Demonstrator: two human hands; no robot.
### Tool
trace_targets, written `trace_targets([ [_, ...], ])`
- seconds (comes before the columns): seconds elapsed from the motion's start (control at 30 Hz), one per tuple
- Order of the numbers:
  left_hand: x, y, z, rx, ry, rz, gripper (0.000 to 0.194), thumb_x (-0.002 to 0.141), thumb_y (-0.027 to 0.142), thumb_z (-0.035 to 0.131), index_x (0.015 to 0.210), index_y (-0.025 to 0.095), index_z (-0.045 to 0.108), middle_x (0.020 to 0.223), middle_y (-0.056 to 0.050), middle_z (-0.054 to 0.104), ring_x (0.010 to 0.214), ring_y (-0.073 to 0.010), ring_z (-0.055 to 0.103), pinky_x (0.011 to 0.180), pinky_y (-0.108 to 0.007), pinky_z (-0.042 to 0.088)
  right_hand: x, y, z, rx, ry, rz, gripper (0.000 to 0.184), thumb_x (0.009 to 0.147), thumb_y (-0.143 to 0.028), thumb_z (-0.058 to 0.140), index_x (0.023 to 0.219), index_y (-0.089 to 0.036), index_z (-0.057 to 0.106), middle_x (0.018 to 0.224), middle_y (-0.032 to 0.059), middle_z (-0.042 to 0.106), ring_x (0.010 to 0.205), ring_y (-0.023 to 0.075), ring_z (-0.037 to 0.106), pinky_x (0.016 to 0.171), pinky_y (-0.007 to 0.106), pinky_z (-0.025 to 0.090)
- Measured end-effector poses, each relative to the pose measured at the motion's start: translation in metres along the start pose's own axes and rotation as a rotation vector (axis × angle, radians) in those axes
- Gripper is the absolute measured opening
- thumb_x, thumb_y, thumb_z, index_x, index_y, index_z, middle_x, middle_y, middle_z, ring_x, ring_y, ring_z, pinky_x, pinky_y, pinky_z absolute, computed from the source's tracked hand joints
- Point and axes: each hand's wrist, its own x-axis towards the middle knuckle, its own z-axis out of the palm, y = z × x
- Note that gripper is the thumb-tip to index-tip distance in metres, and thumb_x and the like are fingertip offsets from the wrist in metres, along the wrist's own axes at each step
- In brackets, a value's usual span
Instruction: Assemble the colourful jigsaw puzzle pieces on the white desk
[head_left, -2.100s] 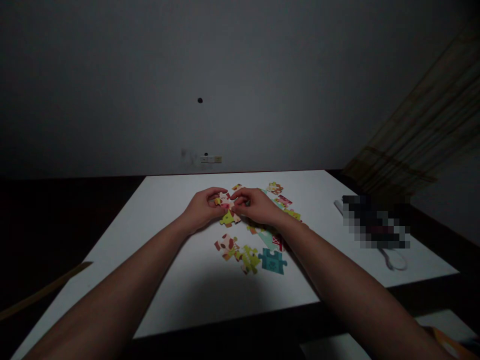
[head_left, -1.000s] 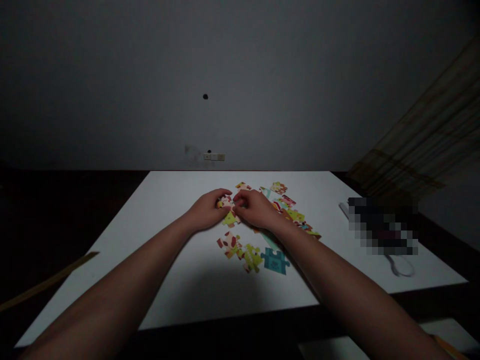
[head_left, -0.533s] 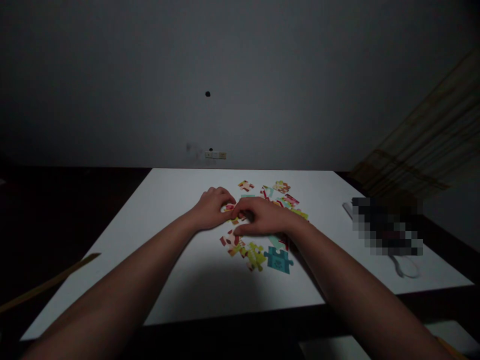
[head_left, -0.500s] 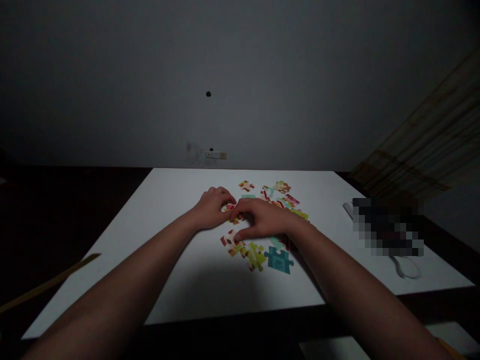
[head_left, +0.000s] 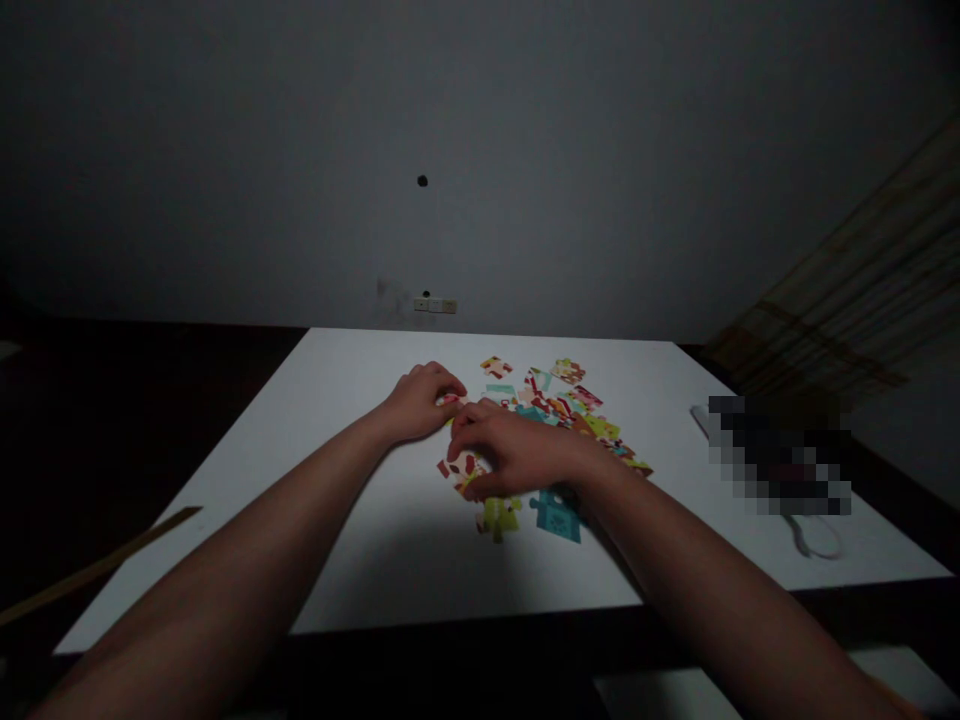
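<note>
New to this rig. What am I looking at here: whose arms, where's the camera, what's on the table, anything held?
There is no machine here: these are a person's two bare arms, filmed by one camera worn on the head, looking forward and down. The room is dim. On the white rectangular table lies a scatter of colourful cardboard jigsaw pieces. The left hand rests curled on a red-and-white piece at the scatter's left edge. The right hand lies palm down over pieces nearer the person; whether it grips one I cannot tell. Just in front of it sit a yellow-green piece and a teal piece. On the right lies a blurred-out dark object.
</note>
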Motion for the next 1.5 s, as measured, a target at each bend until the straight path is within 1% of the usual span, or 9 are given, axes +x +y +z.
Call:
trace_targets([
  [0.2, 0.0, -0.002, 0.0, -0.005, -0.011, 0.015, 0.029, 0.097, 0.033, 0.069, 0.121, 0.025, 0.083, 0.127, -0.011, 0.075, 0.123, -0.0312, 0.068, 0.115, -0.053, 0.052, 0.0, 0.001, 0.001, 0.013, 0.024, -0.051, 0.034, 0.093, -0.04, 0.09, 0.124, -0.027, 0.083, 0.134, 0.0088, 0.07, 0.132, 0.0285, 0.059, 0.12, 0.044, 0.046],
  [0.37, -0.001, -0.002, 0.0, -0.003, -0.009, 0.03, 0.032, 0.098, 0.038, 0.069, 0.125, 0.023, 0.08, 0.127, -0.012, 0.075, 0.12, -0.0318, 0.069, 0.112, -0.052, 0.052, -0.004, 0.002, -0.005, 0.008, 0.012, 0.019, 0.033, 0.084, -0.037, 0.097, 0.111, -0.025, 0.083, 0.129, 0.0092, 0.071, 0.129, 0.03, 0.063, 0.118, 0.044, 0.048],
  [0.57, -0.001, -0.006, 0.004, -0.022, 0.011, 0.032, 0.04, 0.094, 0.039, 0.073, 0.13, 0.024, 0.076, 0.129, -0.012, 0.076, 0.119, -0.0322, 0.069, 0.111, -0.052, 0.052, -0.016, 0.009, -0.02, 0.149, -0.021, 0.221, 0.025, 0.084, -0.021, 0.087, 0.108, -0.024, 0.078, 0.098, 0.0022, 0.078, 0.083, 0.0186, 0.068, 0.081, 0.033, 0.054],
  [0.7, 0.0, -0.007, 0.006, -0.023, 0.007, 0.036, 0.042, 0.093, 0.037, 0.073, 0.133, 0.022, 0.074, 0.13, -0.013, 0.076, 0.119, -0.0322, 0.068, 0.111, -0.051, 0.052, -0.018, 0.03, -0.024, 0.345, 0.23, 0.277, 0.01, 0.094, -0.027, 0.074, 0.103, -0.022, 0.074, 0.091, 0.0031, 0.077, 0.08, 0.0176, 0.07, 0.076, 0.031, 0.055],
  [0.8, -0.001, -0.004, 0.005, -0.02, 0.001, 0.037, 0.043, 0.093, 0.037, 0.072, 0.133, 0.022, 0.075, 0.129, -0.013, 0.075, 0.12, -0.0326, 0.068, 0.11, -0.051, 0.053, -0.012, 0.047, -0.022, 0.375, 0.475, 0.319, 0.012, 0.094, -0.031, 0.074, 0.1, -0.021, 0.072, 0.093, 0.0061, 0.078, 0.085, 0.02, 0.073, 0.079, 0.034, 0.059],
  [0.9, -0.002, -0.002, 0.003, -0.021, -0.012, 0.045, 0.043, 0.093, 0.036, 0.071, 0.133, 0.022, 0.076, 0.129, -0.014, 0.075, 0.12, -0.033, 0.068, 0.111, -0.053, 0.052, -0.006, 0.056, -0.017, 0.354, 0.577, 0.359, 0.012, 0.093, -0.03, 0.073, 0.101, -0.02, 0.073, 0.098, 0.0088, 0.08, 0.088, 0.0215, 0.075, 0.082, 0.037, 0.06],
  [1.07, -0.002, -0.001, 0.002, -0.037, -0.032, 0.059, 0.042, 0.094, 0.035, 0.07, 0.134, 0.023, 0.077, 0.131, -0.013, 0.074, 0.125, -0.0329, 0.067, 0.114, -0.054, 0.051, -0.004, 0.055, -0.011, 0.24, 0.492, 0.396, 0.011, 0.096, -0.022, 0.069, 0.102, -0.022, 0.078, 0.097, 0.0078, 0.082, 0.086, 0.0217, 0.075, 0.081, 0.036, 0.058],
  [1.27, -0.001, -0.004, 0.003, -0.059, -0.037, 0.071, 0.036, 0.096, 0.028, 0.067, 0.129, 0.025, 0.079, 0.131, -0.012, 0.076, 0.126, -0.0317, 0.067, 0.116, -0.054, 0.05, -0.007, 0.052, -0.01, 0.144, 0.434, 0.382, 0.021, 0.094, -0.014, 0.067, 0.105, -0.024, 0.081, 0.112, 0.008, 0.083, 0.095, 0.022, 0.075, 0.091, 0.038, 0.058],
  [1.5, 0.0, -0.004, 0.003, -0.078, -0.032, 0.077, 0.031, 0.097, 0.026, 0.066, 0.124, 0.026, 0.081, 0.131, -0.011, 0.079, 0.125, -0.0314, 0.068, 0.116, -0.055, 0.05, -0.009, 0.045, -0.008, 0.011, 0.369, 0.295, 0.033, 0.087, -0.021, 0.078, 0.12, -0.021, 0.079, 0.117, 0.0084, 0.079, 0.099, 0.0219, 0.071, 0.092, 0.036, 0.053],
])
